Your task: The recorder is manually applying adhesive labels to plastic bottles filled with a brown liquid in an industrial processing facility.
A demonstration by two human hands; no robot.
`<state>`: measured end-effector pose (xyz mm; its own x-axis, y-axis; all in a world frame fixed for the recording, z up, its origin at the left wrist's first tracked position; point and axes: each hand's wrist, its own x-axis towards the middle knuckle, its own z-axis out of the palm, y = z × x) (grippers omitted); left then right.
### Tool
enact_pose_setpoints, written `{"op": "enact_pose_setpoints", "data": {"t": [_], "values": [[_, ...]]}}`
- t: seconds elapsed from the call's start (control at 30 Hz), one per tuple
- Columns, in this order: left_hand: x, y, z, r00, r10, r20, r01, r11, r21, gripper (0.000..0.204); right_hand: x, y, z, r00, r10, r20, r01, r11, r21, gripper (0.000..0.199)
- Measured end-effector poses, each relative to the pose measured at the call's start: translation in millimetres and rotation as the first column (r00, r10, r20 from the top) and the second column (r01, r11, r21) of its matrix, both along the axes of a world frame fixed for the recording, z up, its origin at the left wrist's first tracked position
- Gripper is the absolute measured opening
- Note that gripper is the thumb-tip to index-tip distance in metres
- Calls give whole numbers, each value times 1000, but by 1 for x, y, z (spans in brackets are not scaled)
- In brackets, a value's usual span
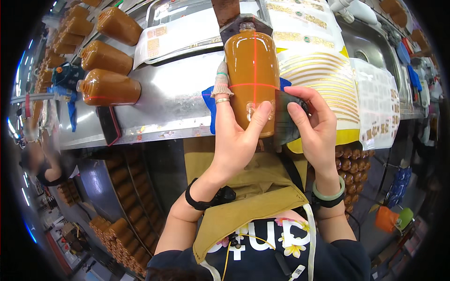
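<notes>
A glossy caramel-brown bottle (248, 65) lies with its neck pointing away from me, the neck end at a metal bracket (247, 24). My left hand (233, 140) grips it along the left side, the thumb pressed beside a small pale decal (253, 111) near its base. A cloth finger cot (222, 79) covers one left fingertip. At the bottle's right side my right hand (316, 122) pinches a dark, flat, flexible piece (285, 122) between thumb and fingers; its edge meets the bottle near the decal. Red laser lines cross on the bottle. A blue cloth (209, 105) shows underneath.
Three similar brown bottles (110, 87) lie to the left, near a phone (108, 125). Gold-striped decal sheets (323, 89) cover the bench on the right, before a metal sink (372, 44). A metal tray (187, 44) sits behind. Stacked bottles (124, 239) stand below left.
</notes>
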<state>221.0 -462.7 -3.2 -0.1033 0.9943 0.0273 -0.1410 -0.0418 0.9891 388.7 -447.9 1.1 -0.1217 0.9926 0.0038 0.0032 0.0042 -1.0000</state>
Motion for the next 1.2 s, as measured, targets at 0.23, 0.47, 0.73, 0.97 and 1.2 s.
{"op": "enact_pose_setpoints", "data": {"t": [0.23, 0.47, 0.73, 0.97, 1.2], "values": [[-4, 0, -8, 992, -52, 116, 52, 999, -2, 67, 2, 3, -1, 999, 0, 35, -1, 1000, 22, 26], [-17, -8, -12, 985, -97, 141, 105, 993, -51, 66, -7, 2, 6, 971, 32, 237, -58, 993, 102, 24], [-32, -20, -35, 672, 263, -692, 174, 853, 493, 68, -7, 30, 36, 884, -159, 440, -82, 873, 481, 35], [-22, -21, -54, 798, 342, -496, -31, 846, 533, 86, -14, 20, 44, 693, -68, 718, -628, 431, 648, 43], [-22, -26, -47, 849, 226, -478, -96, 955, 282, 103, -27, 51, 60, 665, -300, 683, -585, 358, 728, 29]]}}
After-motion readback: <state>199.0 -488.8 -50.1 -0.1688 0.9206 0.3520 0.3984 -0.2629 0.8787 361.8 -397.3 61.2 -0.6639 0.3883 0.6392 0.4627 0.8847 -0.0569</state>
